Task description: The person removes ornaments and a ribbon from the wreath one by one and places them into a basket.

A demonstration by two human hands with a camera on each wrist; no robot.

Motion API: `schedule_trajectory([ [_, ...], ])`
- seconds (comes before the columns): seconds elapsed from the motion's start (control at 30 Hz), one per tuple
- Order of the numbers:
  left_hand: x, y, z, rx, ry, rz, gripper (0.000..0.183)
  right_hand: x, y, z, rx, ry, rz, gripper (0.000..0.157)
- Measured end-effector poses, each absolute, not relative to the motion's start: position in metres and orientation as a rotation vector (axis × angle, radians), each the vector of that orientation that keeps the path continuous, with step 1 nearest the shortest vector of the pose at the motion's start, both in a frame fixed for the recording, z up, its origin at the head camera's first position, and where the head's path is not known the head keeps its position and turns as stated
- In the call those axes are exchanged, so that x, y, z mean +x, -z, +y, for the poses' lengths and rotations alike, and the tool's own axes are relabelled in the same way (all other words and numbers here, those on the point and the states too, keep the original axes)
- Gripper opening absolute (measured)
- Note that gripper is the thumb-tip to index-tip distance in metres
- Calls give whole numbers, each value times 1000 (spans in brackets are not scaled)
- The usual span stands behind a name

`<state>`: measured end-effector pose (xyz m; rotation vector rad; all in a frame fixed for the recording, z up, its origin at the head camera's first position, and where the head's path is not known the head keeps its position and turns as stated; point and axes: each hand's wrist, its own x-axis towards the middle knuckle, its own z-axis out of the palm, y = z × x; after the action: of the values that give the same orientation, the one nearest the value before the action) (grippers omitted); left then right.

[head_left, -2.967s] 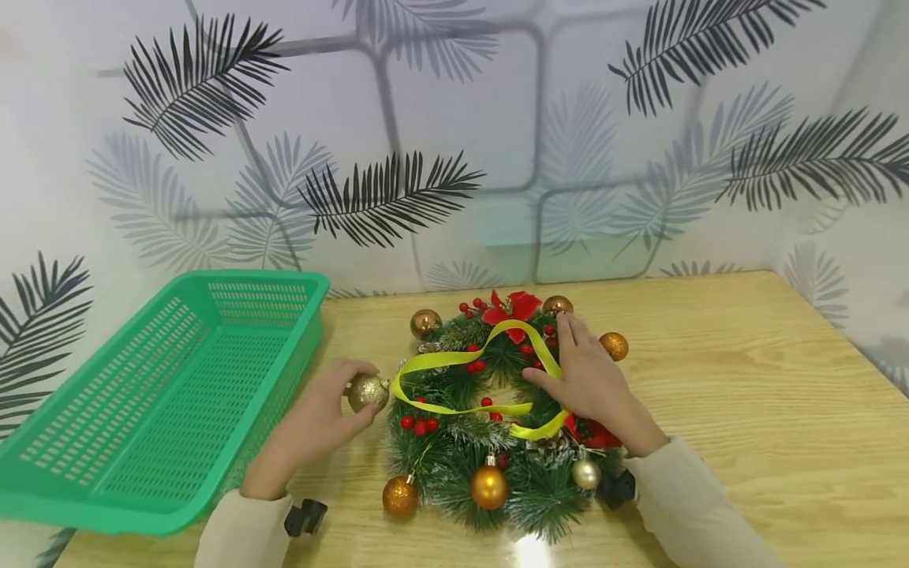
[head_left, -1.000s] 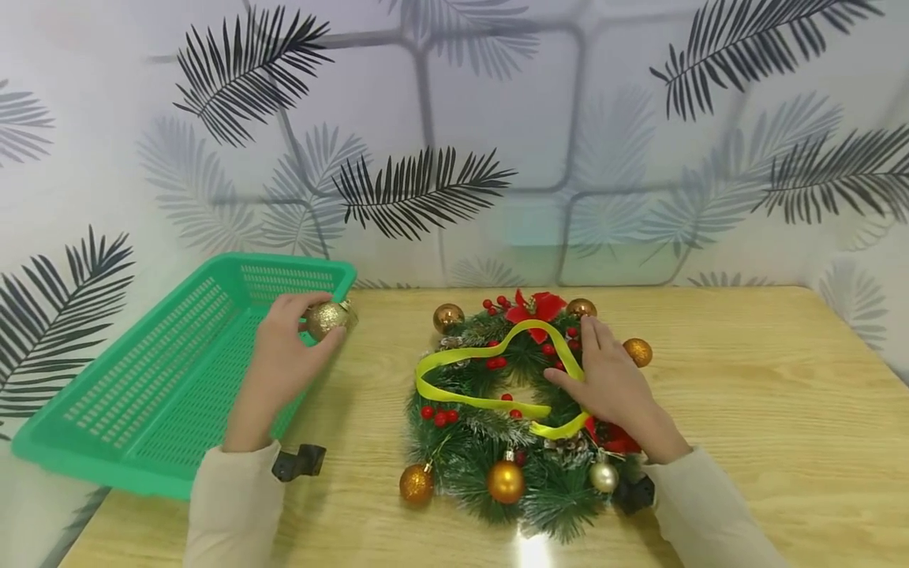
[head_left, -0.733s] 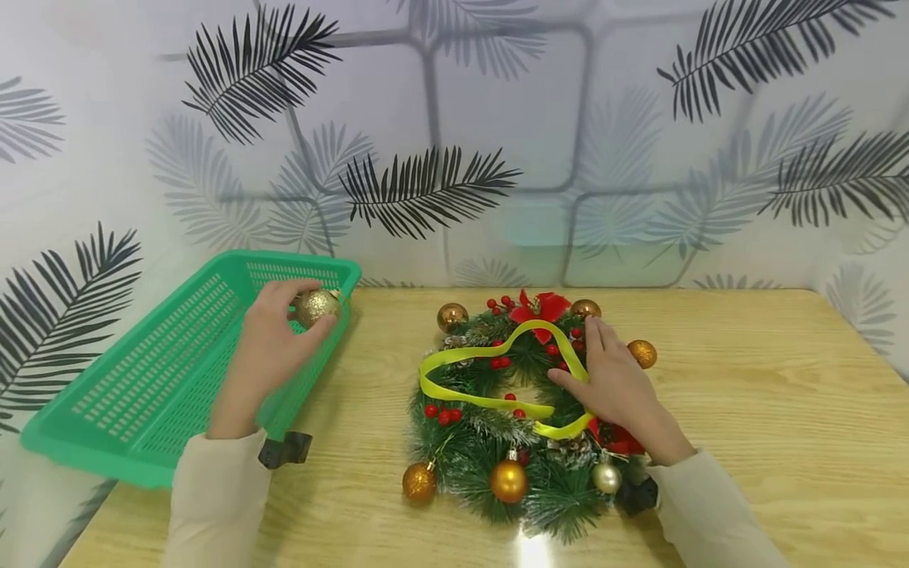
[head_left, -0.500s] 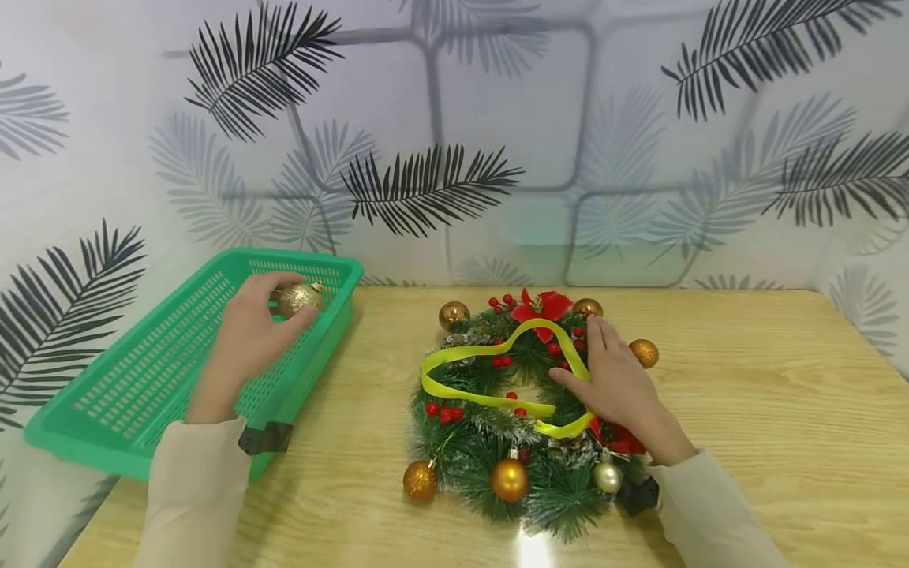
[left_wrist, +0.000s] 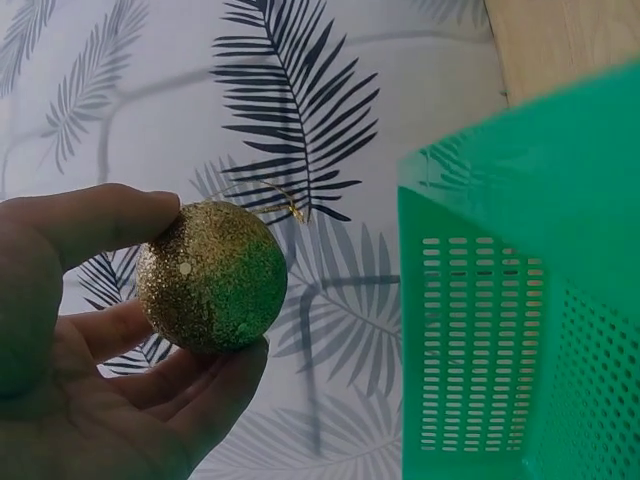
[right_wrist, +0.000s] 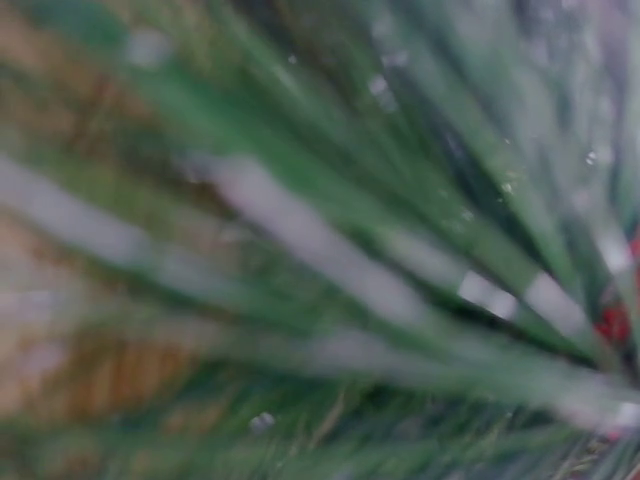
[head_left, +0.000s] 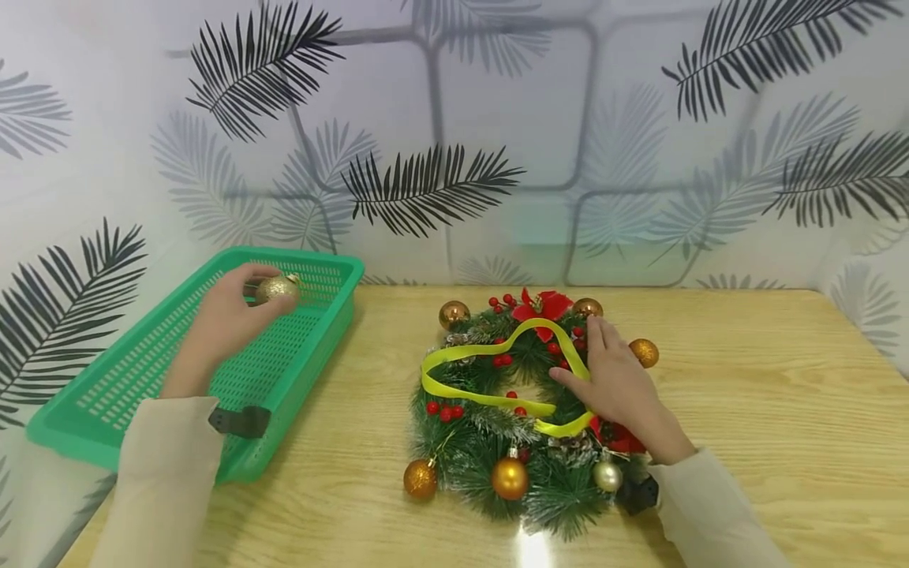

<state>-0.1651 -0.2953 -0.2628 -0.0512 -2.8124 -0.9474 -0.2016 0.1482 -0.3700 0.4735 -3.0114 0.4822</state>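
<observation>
Your left hand (head_left: 223, 315) has carried the gold ball (head_left: 277, 292) from beside the wreath (head_left: 472, 454) over to the basket (head_left: 305, 379) in the last few seconds. Ball is now above the basket, inside its rim as seen from the head view, nearer the far end. You haven't let go: thumb and fingers pinch it from opposite sides, and the left wrist view shows its thread loop (left_wrist: 297, 211) sticking out with no ribbon on it. Your right hand (head_left: 621, 394) hasn't shifted; it rests on the right part of the wreath, fingers straight, gripping nothing that I can see. The right wrist view is just blurred greenery, so no help on those fingertips. The wreath hasn't visibly moved under it either, and the yellow ribbon (head_left: 490, 401) lies loose on top, same curve as before. My read: the ball is well clear of both wreath and ribbon, so the carry looks done and the release isn't.
</observation>
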Motion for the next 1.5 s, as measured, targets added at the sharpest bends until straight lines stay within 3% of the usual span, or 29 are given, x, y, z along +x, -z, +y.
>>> schedule_trajectory([
  [0.7, -197, 280, -329, 9, 928, -2954, 62, -202, 375, 148, 460, -491, -3004, 97],
  [1.5, -201, 288, -327, -67, 868, -3053, 58, -201, 373, 149, 451, -475, -2992, 95],
])
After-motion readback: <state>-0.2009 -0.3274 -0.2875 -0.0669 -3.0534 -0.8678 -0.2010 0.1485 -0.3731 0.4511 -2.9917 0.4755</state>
